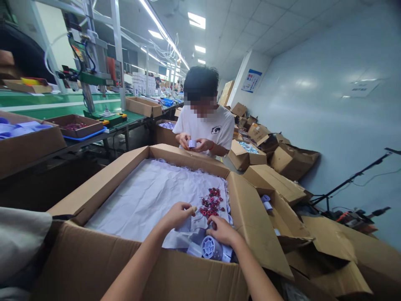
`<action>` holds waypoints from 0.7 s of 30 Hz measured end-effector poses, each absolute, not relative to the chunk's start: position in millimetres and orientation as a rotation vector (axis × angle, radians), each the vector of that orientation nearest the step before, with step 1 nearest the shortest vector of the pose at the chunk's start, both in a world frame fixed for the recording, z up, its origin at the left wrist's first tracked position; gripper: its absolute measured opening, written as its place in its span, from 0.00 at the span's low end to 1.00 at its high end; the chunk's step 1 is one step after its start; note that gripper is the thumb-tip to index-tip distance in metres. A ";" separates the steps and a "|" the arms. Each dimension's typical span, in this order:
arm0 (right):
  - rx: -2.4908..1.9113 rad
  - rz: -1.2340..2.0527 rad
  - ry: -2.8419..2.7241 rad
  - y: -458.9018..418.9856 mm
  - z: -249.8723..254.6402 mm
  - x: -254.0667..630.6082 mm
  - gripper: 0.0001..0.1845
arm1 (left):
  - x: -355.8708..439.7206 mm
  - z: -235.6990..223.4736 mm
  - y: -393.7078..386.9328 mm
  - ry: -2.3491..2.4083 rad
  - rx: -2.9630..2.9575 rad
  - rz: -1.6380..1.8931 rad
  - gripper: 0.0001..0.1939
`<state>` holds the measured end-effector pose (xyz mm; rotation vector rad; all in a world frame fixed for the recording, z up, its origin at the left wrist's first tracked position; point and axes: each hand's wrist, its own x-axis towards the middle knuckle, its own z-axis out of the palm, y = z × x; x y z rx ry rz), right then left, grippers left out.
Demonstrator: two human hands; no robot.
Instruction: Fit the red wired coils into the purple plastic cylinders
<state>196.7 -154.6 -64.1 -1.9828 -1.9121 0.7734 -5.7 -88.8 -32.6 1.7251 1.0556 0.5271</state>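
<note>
Round plastic part [209, 247] under closed right hand [223, 230], left hand [178, 215] pinching white sheet [147, 196], no legible writing.

Left half of the white sheet [147, 196] in the big carton [94, 259] lay bare, free to reach. Red parts [212, 202] crowded its right edge; raised flap [250, 221] blocked the right, co-worker [203, 125] stood beyond the far wall.

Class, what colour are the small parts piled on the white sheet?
Dark red parts, seen in the head view.
</note>
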 end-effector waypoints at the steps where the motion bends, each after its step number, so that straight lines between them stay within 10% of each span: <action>1: -1.993 0.806 -1.912 -156.0 -63.8 198.6 0.14 | -5.7 -33.0 -88.6 1.058 1.741 0.534 0.22; 9: -1.619 1.066 -1.415 -156.0 -64.0 212.0 0.06 | -5.8 -31.8 -92.7 1.012 1.796 0.620 0.16; 21: -1.037 1.334 -0.967 -146.7 -31.2 161.2 0.22 | -6.2 -31.4 -100.9 0.696 1.853 0.593 0.21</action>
